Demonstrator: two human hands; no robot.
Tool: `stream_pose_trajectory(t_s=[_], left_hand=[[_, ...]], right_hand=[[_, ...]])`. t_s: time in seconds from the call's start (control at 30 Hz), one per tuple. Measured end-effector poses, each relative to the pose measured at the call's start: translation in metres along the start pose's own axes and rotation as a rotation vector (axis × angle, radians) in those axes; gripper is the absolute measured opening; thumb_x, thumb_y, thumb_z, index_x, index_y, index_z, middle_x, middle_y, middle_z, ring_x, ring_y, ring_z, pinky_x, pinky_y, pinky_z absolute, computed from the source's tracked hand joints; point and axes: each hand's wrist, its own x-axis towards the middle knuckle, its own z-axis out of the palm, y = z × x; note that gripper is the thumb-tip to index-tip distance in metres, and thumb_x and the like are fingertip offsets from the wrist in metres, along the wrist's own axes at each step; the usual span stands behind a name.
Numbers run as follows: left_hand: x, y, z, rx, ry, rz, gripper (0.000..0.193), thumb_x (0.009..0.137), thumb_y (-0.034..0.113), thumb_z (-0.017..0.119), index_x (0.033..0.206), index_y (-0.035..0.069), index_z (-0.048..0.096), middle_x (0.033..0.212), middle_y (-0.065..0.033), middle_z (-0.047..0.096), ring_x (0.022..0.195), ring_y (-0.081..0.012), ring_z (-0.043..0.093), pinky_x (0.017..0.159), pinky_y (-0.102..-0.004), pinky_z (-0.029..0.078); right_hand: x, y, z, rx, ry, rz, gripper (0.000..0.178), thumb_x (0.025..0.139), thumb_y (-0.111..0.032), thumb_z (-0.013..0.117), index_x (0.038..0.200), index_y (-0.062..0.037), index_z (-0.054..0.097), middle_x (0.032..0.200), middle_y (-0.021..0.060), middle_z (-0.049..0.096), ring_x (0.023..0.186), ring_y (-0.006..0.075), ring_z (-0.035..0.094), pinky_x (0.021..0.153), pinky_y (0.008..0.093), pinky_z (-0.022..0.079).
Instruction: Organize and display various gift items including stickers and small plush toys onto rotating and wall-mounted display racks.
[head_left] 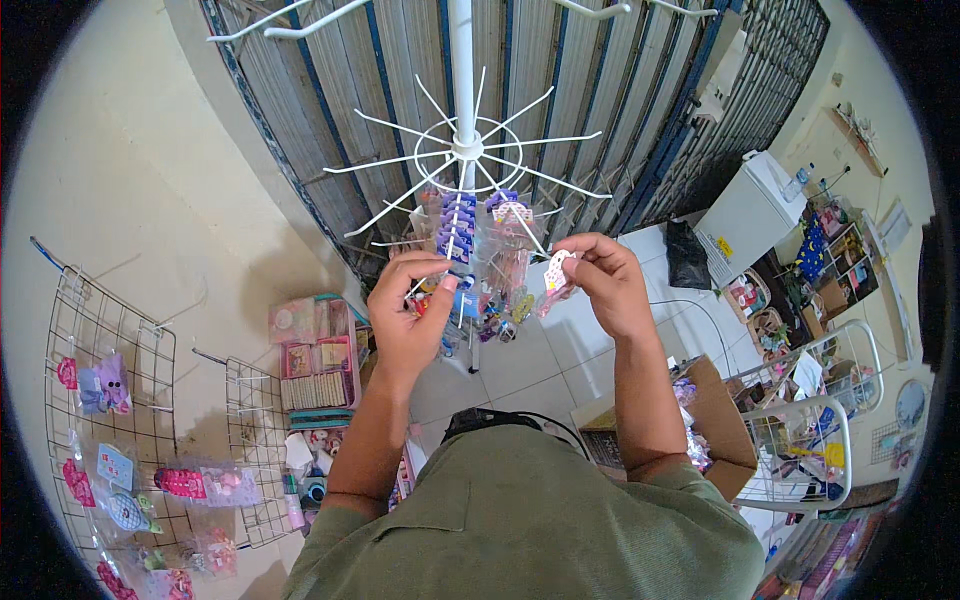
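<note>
A white rotating display rack with long wire prongs stands in front of me. My left hand is curled, thumb and forefinger closed at the tip of one prong, beside a row of purple-topped packets. Between the thumb and fingers of my right hand is a small packet with a white and pink card. This card is close to the tip of another prong, where more clear packets hang; I cannot tell whether it touches. Colourful small packets hang lower down.
At left, wire grid panels hold bagged trinkets, near a pink box of goods. An open cardboard box and white wire baskets stand at right. Beyond are a white fridge and a folding metal gate.
</note>
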Motion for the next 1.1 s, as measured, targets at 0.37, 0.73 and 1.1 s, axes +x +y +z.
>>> stream_pose_trajectory(t_s=[0.37, 0.73, 1.1], left_hand=[[0.001, 0.0, 0.0, -0.004, -0.015, 0.007, 0.017, 0.082, -0.002, 0.073, 0.099, 0.0, 0.071, 0.103, -0.0138, 0.07, 0.097, -0.0233, 0.066, 0.089, -0.0333, 0.05], [0.003, 0.001, 0.0, -0.032, -0.04, 0.021, 0.017, 0.082, -0.002, 0.073, 0.099, -0.001, 0.069, 0.102, -0.0133, 0.069, 0.096, -0.0234, 0.066, 0.088, -0.0334, 0.05], [-0.029, -0.005, -0.003, -0.23, 0.072, -0.177, 0.026, 0.089, -0.001, 0.066, 0.113, 0.0, 0.055, 0.1, -0.0065, 0.06, 0.092, -0.0133, 0.057, 0.088, -0.0292, 0.046]], right_hand=[[0.003, 0.004, 0.001, -0.044, -0.007, -0.005, 0.016, 0.095, -0.004, 0.066, 0.11, -0.0009, 0.071, 0.088, 0.0007, 0.069, 0.078, 0.0054, 0.06, 0.072, 0.0226, 0.049], [0.046, 0.029, 0.026, 0.004, 0.01, -0.101, 0.016, 0.099, -0.006, 0.062, 0.115, 0.0002, 0.063, 0.1, 0.0056, 0.07, 0.089, 0.0106, 0.066, 0.079, 0.0271, 0.053], [0.022, 0.051, 0.014, -0.1, 0.262, -0.181, 0.025, 0.093, -0.002, 0.065, 0.117, -0.0005, 0.062, 0.105, 0.0038, 0.069, 0.094, 0.0101, 0.064, 0.085, 0.026, 0.051]])
